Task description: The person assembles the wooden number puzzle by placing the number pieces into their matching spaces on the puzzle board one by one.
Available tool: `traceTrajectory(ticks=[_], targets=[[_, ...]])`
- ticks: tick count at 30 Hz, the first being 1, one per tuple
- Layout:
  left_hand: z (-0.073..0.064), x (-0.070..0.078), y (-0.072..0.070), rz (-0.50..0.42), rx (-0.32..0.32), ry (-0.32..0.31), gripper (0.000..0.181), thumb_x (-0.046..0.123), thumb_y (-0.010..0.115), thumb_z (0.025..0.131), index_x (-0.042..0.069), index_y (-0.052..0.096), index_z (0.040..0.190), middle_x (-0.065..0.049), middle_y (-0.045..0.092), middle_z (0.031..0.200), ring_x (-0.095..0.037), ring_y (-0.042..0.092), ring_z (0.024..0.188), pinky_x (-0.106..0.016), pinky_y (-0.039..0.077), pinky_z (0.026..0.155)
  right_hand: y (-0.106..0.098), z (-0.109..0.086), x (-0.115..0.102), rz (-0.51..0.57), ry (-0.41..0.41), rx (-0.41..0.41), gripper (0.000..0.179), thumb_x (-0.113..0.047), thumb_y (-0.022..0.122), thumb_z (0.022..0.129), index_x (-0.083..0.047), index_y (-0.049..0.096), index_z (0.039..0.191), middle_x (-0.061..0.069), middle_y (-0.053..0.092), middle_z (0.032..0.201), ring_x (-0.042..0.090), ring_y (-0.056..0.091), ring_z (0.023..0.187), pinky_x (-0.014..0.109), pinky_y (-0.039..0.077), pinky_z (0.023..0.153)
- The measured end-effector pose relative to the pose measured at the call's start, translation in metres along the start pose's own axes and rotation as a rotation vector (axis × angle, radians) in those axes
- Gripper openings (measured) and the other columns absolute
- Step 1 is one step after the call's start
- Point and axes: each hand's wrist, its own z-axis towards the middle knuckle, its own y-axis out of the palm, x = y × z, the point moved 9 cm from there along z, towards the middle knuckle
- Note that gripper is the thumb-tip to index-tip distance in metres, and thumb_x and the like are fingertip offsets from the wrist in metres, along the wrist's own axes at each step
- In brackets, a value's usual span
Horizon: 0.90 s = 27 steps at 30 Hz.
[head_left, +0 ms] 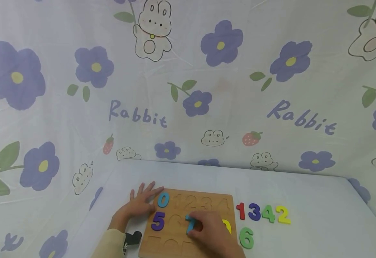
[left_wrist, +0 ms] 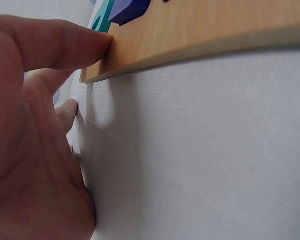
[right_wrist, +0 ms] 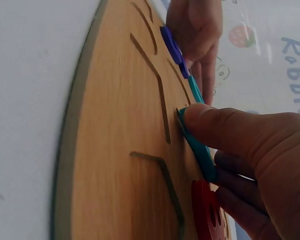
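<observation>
My right hand [head_left: 212, 227] pinches a blue number 7 [head_left: 190, 225] between thumb and fingers, at its slot in the wooden number board [head_left: 152, 247]. In the right wrist view the 7 [right_wrist: 197, 147] lies close over the wood, beside a red number piece [right_wrist: 205, 210]. My left hand [head_left: 142, 202] is spread at the board's upper left, its thumb touching the side edge and the index finger at the corner. A blue 0 [head_left: 163, 200] and a purple 5 [head_left: 158, 221] sit in the board near it. A yellow number [head_left: 227, 225] is partly hidden behind my right hand.
Right of the board lie a red 1 [head_left: 241, 211], a purple 3 [head_left: 254, 212], a green 4 [head_left: 268, 214], a yellow 2 [head_left: 283, 214] and a green 6 [head_left: 247, 238]. A black object [head_left: 133, 238] is by the left wrist. Behind the white table [head_left: 323, 215] hangs a patterned curtain [head_left: 188, 71].
</observation>
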Motion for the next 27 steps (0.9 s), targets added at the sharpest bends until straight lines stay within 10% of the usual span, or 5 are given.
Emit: traceTrajectory(ticks=[12,20,27], targets=[[-0.002,0.005,-0.001,-0.004,-0.015,-0.010,0.082,0.025,0.072,0.086,0.032,0.051,0.165,-0.012,0.017,0.184,-0.052,-0.009,0.169,-0.078,-0.017,0.127,-0.006,-0.005,-0.001,-0.021,0.008,0.046,0.051,-0.036,0.089,0.092,-0.021,0.076,0.139,-0.010,0.077,0.124,0.012,0.064,0.102,0.038,0.062,0.097],[-0.001,0.001,0.000,0.007,-0.012,-0.019,0.082,0.024,0.073,0.086,0.033,0.052,0.164,-0.011,0.017,0.185,-0.052,-0.008,0.169,-0.079,-0.017,0.127,-0.032,-0.021,0.005,0.036,0.065,0.094,0.060,-0.041,0.089,0.092,-0.021,0.073,0.145,-0.002,0.073,0.146,0.033,0.066,0.139,0.060,0.058,0.111],[-0.001,0.001,0.000,-0.010,-0.015,-0.019,0.082,0.022,0.073,0.086,0.032,0.052,0.164,-0.012,0.017,0.184,-0.053,-0.009,0.169,-0.079,-0.018,0.126,-0.065,-0.039,0.006,0.023,0.051,0.127,0.058,-0.043,0.091,0.089,-0.024,0.075,0.142,-0.001,0.076,0.143,0.035,0.069,0.136,0.061,0.060,0.107]])
